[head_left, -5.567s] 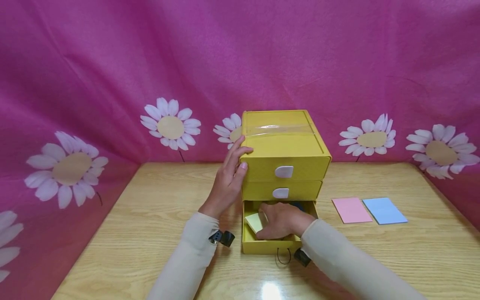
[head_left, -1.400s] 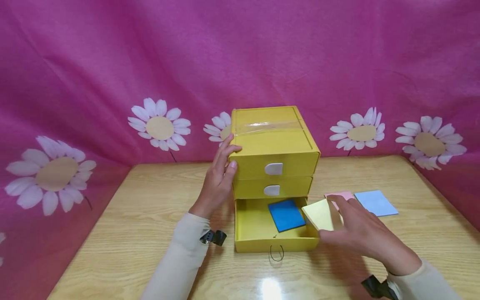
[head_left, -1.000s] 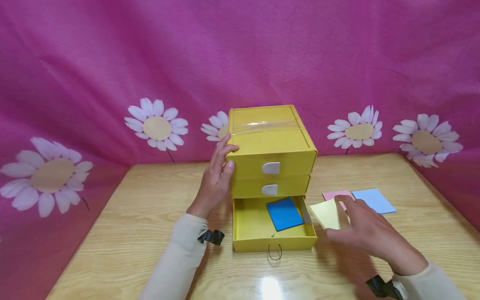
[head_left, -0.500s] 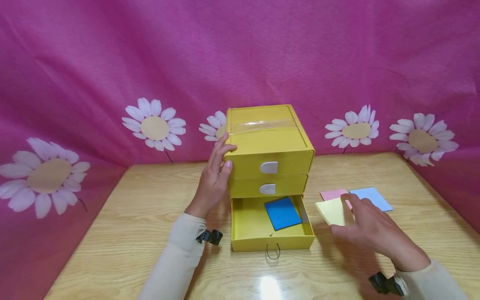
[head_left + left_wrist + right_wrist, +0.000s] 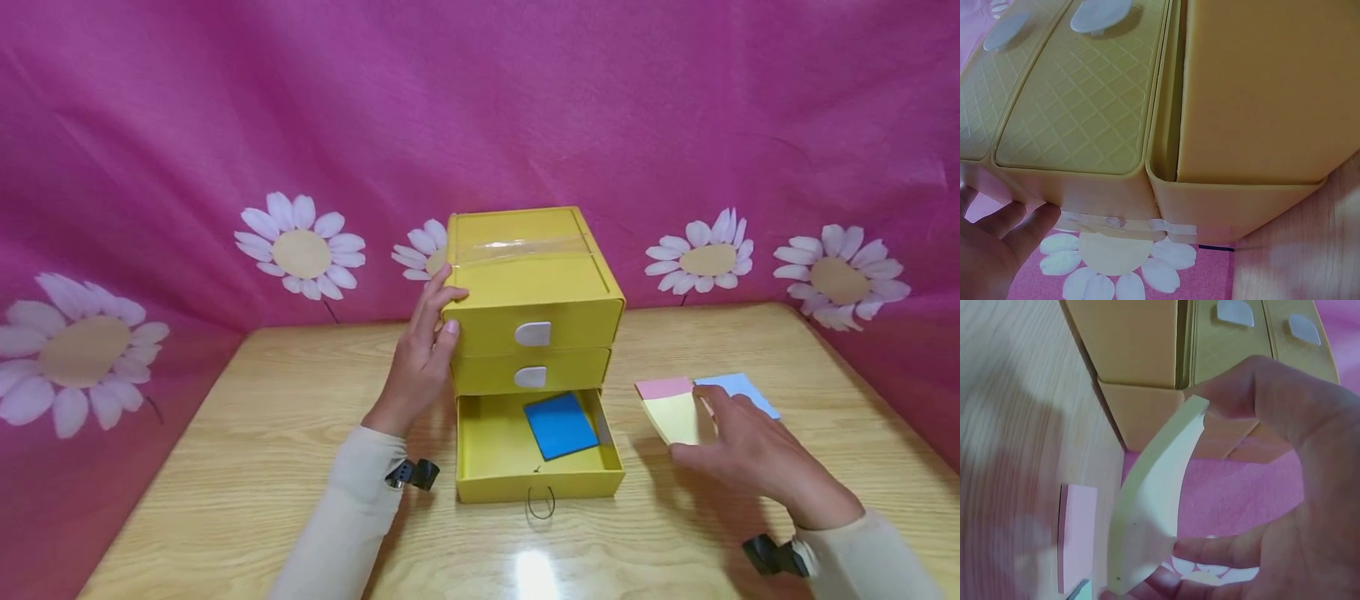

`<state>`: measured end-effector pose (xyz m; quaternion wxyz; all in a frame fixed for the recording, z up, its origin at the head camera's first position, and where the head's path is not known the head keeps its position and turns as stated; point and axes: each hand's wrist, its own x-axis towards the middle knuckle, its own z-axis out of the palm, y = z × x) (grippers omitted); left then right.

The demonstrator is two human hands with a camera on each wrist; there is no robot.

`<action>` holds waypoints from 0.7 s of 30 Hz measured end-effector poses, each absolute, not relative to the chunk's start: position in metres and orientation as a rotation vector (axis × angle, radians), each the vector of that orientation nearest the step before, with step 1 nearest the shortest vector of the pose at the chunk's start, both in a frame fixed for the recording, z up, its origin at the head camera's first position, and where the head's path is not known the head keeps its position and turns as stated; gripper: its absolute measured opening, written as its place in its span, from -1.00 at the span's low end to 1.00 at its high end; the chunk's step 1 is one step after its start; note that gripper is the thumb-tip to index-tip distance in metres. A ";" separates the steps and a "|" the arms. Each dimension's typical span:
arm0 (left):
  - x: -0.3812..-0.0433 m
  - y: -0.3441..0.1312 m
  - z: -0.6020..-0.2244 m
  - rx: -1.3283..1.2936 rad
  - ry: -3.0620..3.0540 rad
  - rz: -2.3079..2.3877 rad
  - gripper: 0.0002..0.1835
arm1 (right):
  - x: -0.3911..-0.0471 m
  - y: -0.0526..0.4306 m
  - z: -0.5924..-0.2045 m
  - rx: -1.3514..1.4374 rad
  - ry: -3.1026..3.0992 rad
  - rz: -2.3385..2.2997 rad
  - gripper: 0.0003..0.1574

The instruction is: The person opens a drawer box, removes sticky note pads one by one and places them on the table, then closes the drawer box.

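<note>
My right hand pinches a pale yellow sticky note pad by opposite edges, and the pad bows between thumb and fingers, as the right wrist view shows. It overlaps a pink sticky note pad lying on the table, with a light blue pad beside that. My left hand rests against the left side of a yellow drawer box, fingertips at its top edge. The bottom drawer is pulled out; a dark blue pad lies inside toward the right.
The wooden table runs back to a pink cloth printed with white daisies. Two upper drawers with white tabs are closed. A thin dark loop hangs from the open drawer's front.
The right hand has lifted the pale yellow pad out of the drawer and carried it right, over toward the pink pad. The left hand stays on the box.
</note>
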<state>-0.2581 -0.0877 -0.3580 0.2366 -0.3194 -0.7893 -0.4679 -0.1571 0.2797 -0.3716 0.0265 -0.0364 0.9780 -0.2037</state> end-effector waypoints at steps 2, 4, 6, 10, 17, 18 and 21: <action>-0.258 -0.088 -0.358 -0.880 -2.159 -1.279 -0.59 | -0.158 0.281 -0.371 -0.121 3.024 -0.626 0.16; -0.259 -0.088 -0.358 -0.881 -2.154 -1.278 -0.59 | -0.158 0.283 -0.371 -0.126 3.026 -0.619 0.16; -0.259 -0.088 -0.358 -0.883 -2.152 -1.281 -0.59 | -0.158 0.284 -0.371 -0.111 3.019 -0.604 0.16; -0.258 -0.088 -0.359 -0.875 -2.157 -1.284 -0.59 | -0.158 0.286 -0.371 -0.078 2.987 -0.572 0.17; -0.259 -0.088 -0.358 -0.874 -2.159 -1.282 -0.58 | -0.160 0.288 -0.372 -0.047 2.923 -0.542 0.21; -0.258 -0.088 -0.358 -0.874 -2.159 -1.282 -0.58 | -0.160 0.288 -0.373 -0.045 2.918 -0.539 0.22; -0.259 -0.088 -0.359 -0.874 -2.159 -1.286 -0.58 | -0.161 0.289 -0.373 -0.046 2.920 -0.527 0.23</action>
